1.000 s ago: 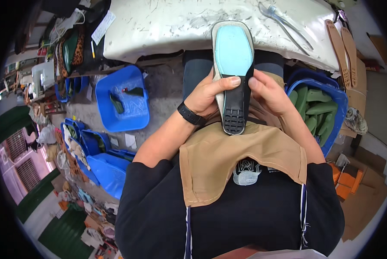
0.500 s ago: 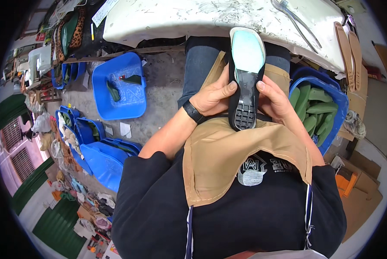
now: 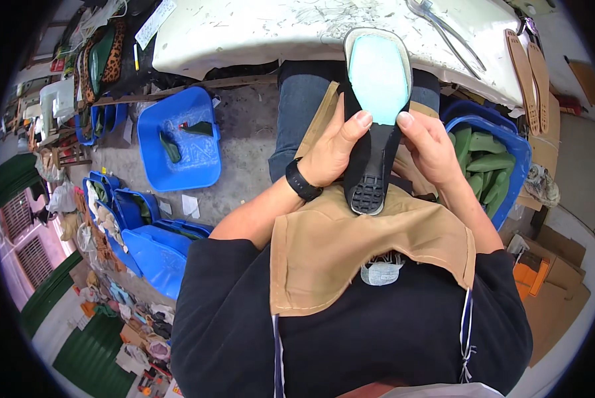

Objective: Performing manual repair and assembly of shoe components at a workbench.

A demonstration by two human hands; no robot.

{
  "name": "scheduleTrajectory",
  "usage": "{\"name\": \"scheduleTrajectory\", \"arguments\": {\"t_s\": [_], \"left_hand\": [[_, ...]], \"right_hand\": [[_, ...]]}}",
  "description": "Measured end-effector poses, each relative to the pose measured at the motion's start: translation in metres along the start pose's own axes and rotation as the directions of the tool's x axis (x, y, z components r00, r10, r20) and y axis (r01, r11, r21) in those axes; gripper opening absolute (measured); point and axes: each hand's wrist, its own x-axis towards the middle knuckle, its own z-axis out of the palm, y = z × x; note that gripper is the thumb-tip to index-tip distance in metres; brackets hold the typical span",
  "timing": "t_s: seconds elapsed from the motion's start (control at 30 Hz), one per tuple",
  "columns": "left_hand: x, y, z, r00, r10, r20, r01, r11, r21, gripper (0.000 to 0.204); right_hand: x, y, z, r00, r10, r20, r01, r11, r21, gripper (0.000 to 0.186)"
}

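A black shoe (image 3: 379, 147) is held sole up above my lap, its wider front end pointing away from me. On that front part lies a pale turquoise pad (image 3: 379, 74), framed by a grey edge. The heel end nearest me has a black gridded tread (image 3: 368, 197). My left hand (image 3: 334, 149) grips the shoe's left side, its thumb at the pad's lower corner. On the other side, my right hand (image 3: 432, 146) holds it with the thumb at the opposite corner. The remaining fingers are mostly hidden behind the shoe.
Ahead is a white, marked worktable (image 3: 244, 33) with metal pincers (image 3: 446, 36) and tan strips (image 3: 533, 83) at its right. A blue bin of green shoe lasts (image 3: 486, 162) stands right. Another blue tub (image 3: 181, 169) sits left on the floor, near stacked blue bins (image 3: 155, 255).
Both thumbs have shifted from the shoe's dark middle up to the lower corners of the turquoise pad. The shoe has tilted, so its front looks larger and its heel sits slightly nearer me.
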Motion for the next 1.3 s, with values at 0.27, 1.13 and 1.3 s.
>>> {"name": "scheduleTrajectory", "arguments": {"t_s": [0.27, 1.13, 1.3], "left_hand": [[0.004, -0.006, -0.011, 0.992, -0.024, 0.124, 0.044, 0.987, -0.157, 0.072], [0.105, 0.113, -0.01, 0.879, 0.286, -0.382, -0.405, 0.871, -0.278, 0.064], [0.102, 0.111, -0.006, 0.86, 0.308, -0.406, -0.422, 0.877, -0.229, 0.065]], "right_hand": [[0.0, -0.007, 0.02, 0.997, 0.07, 0.039, -0.077, 0.969, 0.235, 0.035], [0.102, -0.102, 0.038, 0.823, -0.554, -0.124, 0.536, 0.831, -0.152, 0.051], [0.1, -0.1, 0.035, 0.855, -0.497, -0.146, 0.484, 0.867, -0.116, 0.05]]}}
